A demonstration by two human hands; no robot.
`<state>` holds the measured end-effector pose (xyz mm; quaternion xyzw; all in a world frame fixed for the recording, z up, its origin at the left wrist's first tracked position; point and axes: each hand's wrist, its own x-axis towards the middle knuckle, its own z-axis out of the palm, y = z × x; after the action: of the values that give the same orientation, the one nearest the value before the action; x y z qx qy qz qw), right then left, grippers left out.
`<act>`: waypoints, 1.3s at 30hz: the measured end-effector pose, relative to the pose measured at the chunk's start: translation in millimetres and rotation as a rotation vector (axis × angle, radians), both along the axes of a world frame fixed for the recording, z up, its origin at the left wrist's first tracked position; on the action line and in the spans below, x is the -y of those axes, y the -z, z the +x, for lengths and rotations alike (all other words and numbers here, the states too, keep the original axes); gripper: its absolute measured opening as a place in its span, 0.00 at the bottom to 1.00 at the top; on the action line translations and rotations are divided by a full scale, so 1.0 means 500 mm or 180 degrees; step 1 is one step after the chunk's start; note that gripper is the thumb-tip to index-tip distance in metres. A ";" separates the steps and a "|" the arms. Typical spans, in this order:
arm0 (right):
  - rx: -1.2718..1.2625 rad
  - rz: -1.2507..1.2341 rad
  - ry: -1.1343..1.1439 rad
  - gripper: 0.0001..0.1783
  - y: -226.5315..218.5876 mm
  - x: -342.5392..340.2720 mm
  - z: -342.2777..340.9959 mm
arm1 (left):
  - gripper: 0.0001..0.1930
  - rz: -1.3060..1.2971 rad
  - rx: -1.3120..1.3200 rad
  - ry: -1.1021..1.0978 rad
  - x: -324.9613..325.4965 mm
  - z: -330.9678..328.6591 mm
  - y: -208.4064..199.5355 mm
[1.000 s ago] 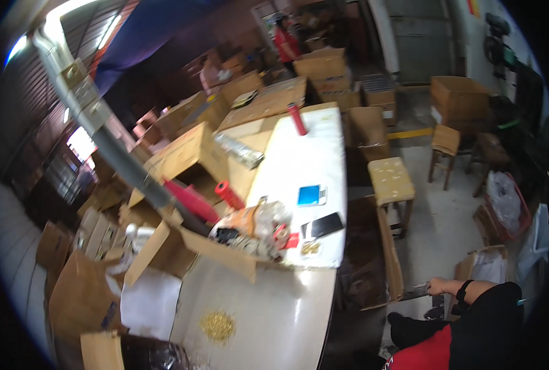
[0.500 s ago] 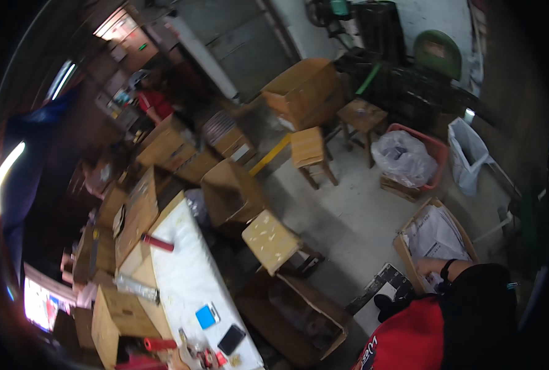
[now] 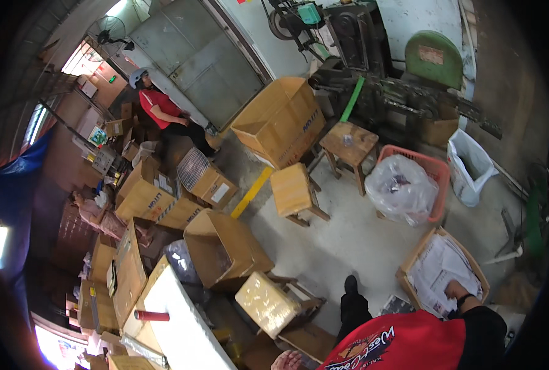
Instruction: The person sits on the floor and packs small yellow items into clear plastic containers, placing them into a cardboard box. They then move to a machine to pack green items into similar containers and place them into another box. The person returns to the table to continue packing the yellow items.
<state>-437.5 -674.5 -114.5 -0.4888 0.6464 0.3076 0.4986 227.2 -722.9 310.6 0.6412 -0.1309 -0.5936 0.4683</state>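
My right hand (image 3: 456,289), with a dark band at the wrist, reaches into an open cardboard box (image 3: 404,279) at the lower right. It touches the white printed sheets (image 3: 433,269) inside; its fingertips are not clear enough to show a grip. At the lower edge, my left hand (image 3: 286,360) shows only in part, fingers apart and nothing in them. Near it is a wooden stool with a tape-covered top (image 3: 267,303).
A white-topped table (image 3: 178,320) with a red roll (image 3: 151,316) stands at left. Ahead are stools (image 3: 293,190), a red basket (image 3: 438,172) with a plastic bag, large cartons (image 3: 280,123) and machinery (image 3: 404,92). A person in red (image 3: 160,108) stands farther back; another person (image 3: 95,213) is at left.
The view has shifted, and the phones on the table are out of sight. My right hand has moved across the sheets toward the box's right side. My left hand now shows at the lower edge.
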 end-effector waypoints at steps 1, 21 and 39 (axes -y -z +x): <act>-0.0019 -0.0164 0.0838 0.07 0.027 0.049 0.076 | 0.21 0.0130 0.0226 0.0023 0.027 0.027 -0.005; -0.0200 -0.1929 0.1141 0.14 -0.252 0.944 0.257 | 0.15 0.0321 -0.0529 0.1217 1.178 -0.037 0.162; 0.1230 -0.2434 0.6544 0.14 -0.230 1.772 0.531 | 0.12 0.0285 0.0580 0.3699 2.128 -0.333 0.330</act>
<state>-172.2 -1560.6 0.5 0.1181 0.7073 -0.5524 0.4249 60.5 -1786.9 145.6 0.5319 -0.4753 -0.7004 0.0257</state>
